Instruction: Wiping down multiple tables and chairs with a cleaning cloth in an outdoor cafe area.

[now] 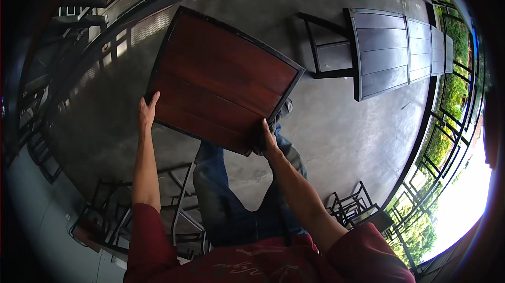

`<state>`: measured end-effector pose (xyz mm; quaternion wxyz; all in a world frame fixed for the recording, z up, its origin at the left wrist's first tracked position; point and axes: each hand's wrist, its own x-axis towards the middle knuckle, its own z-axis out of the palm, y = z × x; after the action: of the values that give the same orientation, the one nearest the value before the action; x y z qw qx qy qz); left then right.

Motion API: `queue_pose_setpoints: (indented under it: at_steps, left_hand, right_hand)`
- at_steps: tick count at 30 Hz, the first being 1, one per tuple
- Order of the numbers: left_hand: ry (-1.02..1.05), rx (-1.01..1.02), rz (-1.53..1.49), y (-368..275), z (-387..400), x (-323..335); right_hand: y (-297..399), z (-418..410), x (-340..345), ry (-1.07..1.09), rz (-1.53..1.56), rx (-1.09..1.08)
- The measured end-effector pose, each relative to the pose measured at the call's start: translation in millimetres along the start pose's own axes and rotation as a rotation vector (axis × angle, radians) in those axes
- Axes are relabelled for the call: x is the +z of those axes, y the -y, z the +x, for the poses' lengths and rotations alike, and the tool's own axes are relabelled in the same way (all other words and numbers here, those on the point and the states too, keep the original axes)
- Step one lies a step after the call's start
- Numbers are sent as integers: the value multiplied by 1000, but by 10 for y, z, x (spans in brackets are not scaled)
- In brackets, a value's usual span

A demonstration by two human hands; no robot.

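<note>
Before me is a table (221,82) with a reddish-brown plank top and a dark frame, turned at an angle. My left hand (148,110) grips its left edge near the lower left corner, thumb on top. Near the lower right corner, my right hand (270,141) holds the other edge, with its thumb along the rim. Fingers of both hands are partly hidden under the frame. The top also covers whatever is beneath it, so I cannot tell whether it rests on legs or is held up.
At the upper right stands a row of dark plank-topped tables (380,50) with metal legs. Metal-framed furniture (181,204) is behind me on the left, and more frames (351,204) stand at lower right. A grey concrete floor (327,125) spreads around; a metal railing (453,125) borders the right.
</note>
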<state>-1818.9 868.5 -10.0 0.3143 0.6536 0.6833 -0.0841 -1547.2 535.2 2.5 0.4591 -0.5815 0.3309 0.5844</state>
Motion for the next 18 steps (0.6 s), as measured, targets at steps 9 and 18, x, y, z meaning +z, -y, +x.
queue_pose_setpoints:
  at_steps: [9, 18]
  left_hand:
    - [99, -45, -7, -331, -113, -64]
    - [-18, -64, -226, -661, -631, 595]
  right_hand:
    - [443, -36, 6, -140, -183, -32]
    - [1610, 257, -394, -227, -372, -243]
